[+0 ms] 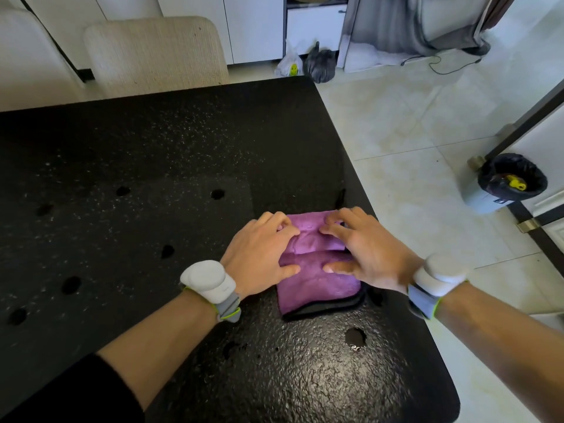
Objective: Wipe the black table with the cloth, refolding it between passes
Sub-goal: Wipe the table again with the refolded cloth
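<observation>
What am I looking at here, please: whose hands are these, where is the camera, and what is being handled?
There is no machine here, only a person working with two bare hands. The single picture comes from a wide-angle camera worn on the person's head, looking forward and down, so the arms reach in from the bottom. The left hand and right hand both grip a purple cloth with bent fingers, apparently gathering a fold in it. The cloth lies partly folded on the black table, near its right edge. A white device is strapped to each wrist; its purpose is not visible. Beyond the table stands a chair, and a bin sits on the floor at right.
</observation>
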A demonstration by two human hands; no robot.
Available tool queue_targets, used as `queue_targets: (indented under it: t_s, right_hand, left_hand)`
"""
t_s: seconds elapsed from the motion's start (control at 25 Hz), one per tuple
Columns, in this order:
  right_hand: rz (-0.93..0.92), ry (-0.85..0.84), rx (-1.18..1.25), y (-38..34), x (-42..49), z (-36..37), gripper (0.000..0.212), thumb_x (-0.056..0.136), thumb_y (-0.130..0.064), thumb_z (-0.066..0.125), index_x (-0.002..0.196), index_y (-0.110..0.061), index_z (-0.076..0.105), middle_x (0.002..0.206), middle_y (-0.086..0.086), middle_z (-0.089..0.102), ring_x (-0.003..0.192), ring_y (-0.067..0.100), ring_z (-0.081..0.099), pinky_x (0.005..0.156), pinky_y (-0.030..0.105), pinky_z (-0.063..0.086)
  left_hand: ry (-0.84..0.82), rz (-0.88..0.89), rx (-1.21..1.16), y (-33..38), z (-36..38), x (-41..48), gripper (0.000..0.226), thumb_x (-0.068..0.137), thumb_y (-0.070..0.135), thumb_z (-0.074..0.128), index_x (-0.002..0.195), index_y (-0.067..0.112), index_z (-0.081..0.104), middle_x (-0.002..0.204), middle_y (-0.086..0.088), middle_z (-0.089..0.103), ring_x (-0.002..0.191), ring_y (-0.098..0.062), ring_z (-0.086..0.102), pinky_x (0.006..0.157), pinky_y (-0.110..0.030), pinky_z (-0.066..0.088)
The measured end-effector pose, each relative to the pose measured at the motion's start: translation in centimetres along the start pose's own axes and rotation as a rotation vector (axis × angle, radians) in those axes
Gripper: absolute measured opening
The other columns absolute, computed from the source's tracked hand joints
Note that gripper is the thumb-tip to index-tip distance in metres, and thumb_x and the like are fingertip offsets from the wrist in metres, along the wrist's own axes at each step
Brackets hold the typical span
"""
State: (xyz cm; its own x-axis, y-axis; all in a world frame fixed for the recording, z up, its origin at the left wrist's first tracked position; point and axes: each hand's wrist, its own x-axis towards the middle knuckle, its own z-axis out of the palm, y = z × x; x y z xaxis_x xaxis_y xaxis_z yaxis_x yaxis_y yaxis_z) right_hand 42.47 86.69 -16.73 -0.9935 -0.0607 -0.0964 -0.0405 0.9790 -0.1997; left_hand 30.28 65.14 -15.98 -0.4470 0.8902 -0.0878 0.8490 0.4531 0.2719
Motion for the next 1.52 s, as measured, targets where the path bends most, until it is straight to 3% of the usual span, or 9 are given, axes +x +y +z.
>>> queue_targets:
  t_s: [0.12,0.36,0.6,0.8,0.92,1.0,1.12,1.32,1.52]
  right_hand:
    - [-0.009,-0.061,-0.097,-0.1,1.0,0.1,0.07,0.084,-0.053,0.071,0.137,-0.014,0.049,0.132,0.006,0.043,0.116,0.027,0.044,0.093,0.042,0.047]
    - [-0.11,-0.045,-0.259,-0.8,3.3,-1.4,0.031,0.083,-0.033,0.061,0.102,-0.01,0.054,0.103,0.01,0.054,0.092,0.033,0.055,0.079,0.043,0.047]
    - [-0.004,0.232,-0.242,-0.6,5.3,-5.9,0.048,0.07,-0.021,0.074,0.11,-0.009,0.052,0.102,0.012,0.057,0.09,0.036,0.054,0.073,0.047,0.05]
    - [-0.165,0.057,-0.191,-1.1,1.4,-0.6,0.039,0.092,-0.053,0.057,0.111,-0.02,0.051,0.119,0.005,0.052,0.106,0.029,0.051,0.083,0.043,0.047]
    - [-0.149,0.042,-0.15,-0.3,0.8,0.2,0.042,0.098,-0.06,0.043,0.117,-0.024,0.05,0.132,0.003,0.045,0.12,0.027,0.045,0.096,0.041,0.043]
    - [-0.138,0.049,-0.154,-0.2,1.4,0.8,0.059,0.098,-0.063,0.041,0.136,-0.018,0.045,0.149,0.01,0.037,0.139,0.031,0.035,0.113,0.045,0.036]
    - [-0.143,-0.015,-0.176,0.0,2.2,2.5,0.084,0.101,-0.069,0.023,0.16,-0.009,0.013,0.167,0.014,0.013,0.155,0.029,0.009,0.125,0.046,0.015]
    - [-0.206,0.072,-0.217,1.5,4.1,3.7,0.073,0.105,-0.054,0.031,0.153,0.002,0.03,0.147,0.021,0.044,0.136,0.036,0.042,0.119,0.047,0.03]
    - [-0.173,0.164,-0.216,4.8,9.3,3.1,0.07,0.102,-0.047,0.039,0.153,0.001,0.03,0.144,0.021,0.044,0.132,0.038,0.043,0.115,0.046,0.035]
  left_hand:
    - [-0.006,-0.009,0.022,-0.2,0.4,1.3,0.055,0.086,0.048,0.069,0.133,0.026,0.051,0.127,0.007,0.046,0.116,-0.013,0.045,0.09,-0.032,0.049]
    - [-0.006,0.048,0.11,-0.4,-1.4,3.1,0.026,0.089,0.032,0.056,0.112,0.019,0.054,0.106,0.001,0.053,0.1,-0.02,0.051,0.077,-0.039,0.052]
    - [0.346,0.052,0.18,-1.3,-6.1,3.4,0.031,0.077,0.021,0.066,0.106,0.017,0.057,0.106,-0.002,0.053,0.091,-0.019,0.051,0.071,-0.033,0.048]
    - [0.083,0.138,0.11,-1.0,-0.6,-1.5,0.03,0.086,0.046,0.062,0.105,0.023,0.06,0.117,0.004,0.055,0.106,-0.016,0.054,0.086,-0.031,0.047]
    - [0.081,0.097,0.093,-1.3,0.3,-1.7,0.04,0.093,0.056,0.051,0.116,0.024,0.058,0.126,0.006,0.052,0.119,-0.012,0.049,0.099,-0.028,0.043]
    - [0.095,0.06,0.149,-1.3,0.3,-0.9,0.064,0.092,0.06,0.049,0.138,0.015,0.048,0.147,-0.003,0.042,0.138,-0.019,0.039,0.115,-0.033,0.035]
    - [0.015,0.096,0.248,-0.8,1.6,0.3,0.085,0.098,0.061,0.036,0.157,0.003,0.019,0.165,-0.015,0.017,0.153,-0.025,0.016,0.126,-0.037,0.015]
    - [0.026,0.135,0.304,-2.3,3.5,2.2,0.075,0.103,0.052,0.034,0.155,-0.001,0.023,0.159,-0.02,0.03,0.147,-0.03,0.031,0.125,-0.04,0.021]
    - [0.075,0.071,0.306,-5.1,2.8,7.8,0.073,0.102,0.05,0.032,0.154,-0.001,0.026,0.152,-0.02,0.039,0.14,-0.034,0.038,0.12,-0.045,0.03]
